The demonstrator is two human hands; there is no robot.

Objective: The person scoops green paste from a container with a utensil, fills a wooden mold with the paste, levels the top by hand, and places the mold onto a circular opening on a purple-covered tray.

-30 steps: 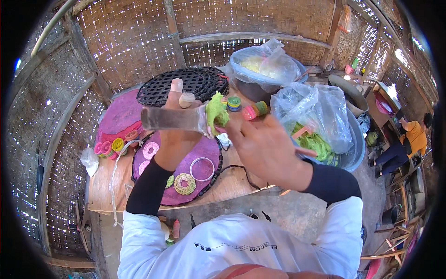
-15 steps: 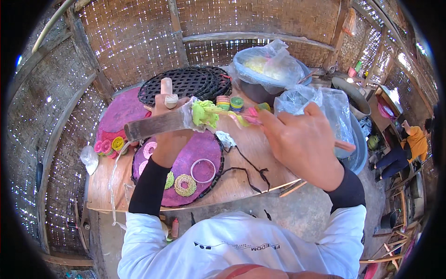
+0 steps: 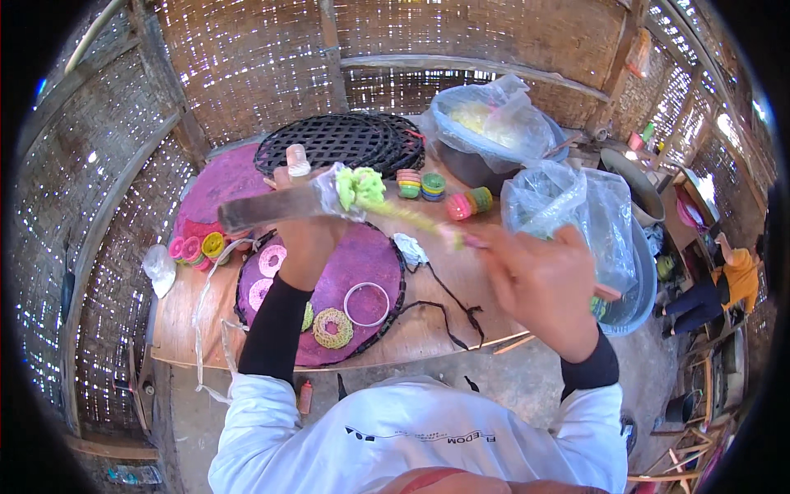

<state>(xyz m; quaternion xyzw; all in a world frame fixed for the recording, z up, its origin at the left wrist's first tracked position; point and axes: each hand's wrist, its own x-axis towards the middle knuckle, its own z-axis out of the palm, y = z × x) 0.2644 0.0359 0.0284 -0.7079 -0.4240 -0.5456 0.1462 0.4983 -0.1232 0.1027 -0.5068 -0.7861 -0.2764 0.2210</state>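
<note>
My left hand (image 3: 306,230) grips a flat dark wooden tool (image 3: 259,210), held sideways above the table, with pale green dough (image 3: 360,186) piled at its right end. A small whitish cylinder (image 3: 298,158) shows at my left fingertips. My right hand (image 3: 536,276) is closed on a thin stick (image 3: 607,292); its blurred, green-smeared length points left toward the dough. Beneath, a round purple tray (image 3: 350,255) with a dark woven rim carries pink and pale-green crocheted-looking rings (image 3: 332,328) and a white hoop (image 3: 364,319).
Bagged tubs (image 3: 568,206) sit right and back, near black woven trays (image 3: 329,140) and stacked coloured molds (image 3: 432,185). Behind left lie purple mat (image 3: 214,177) and more molds (image 3: 191,249). A person in orange (image 3: 732,280) is at far right. Woven walls surround the wooden table (image 3: 189,329).
My right hand with the stick has moved right, away from the green dough, and slightly lower since the last frame. My left hand still holds the tool at about the same place.
</note>
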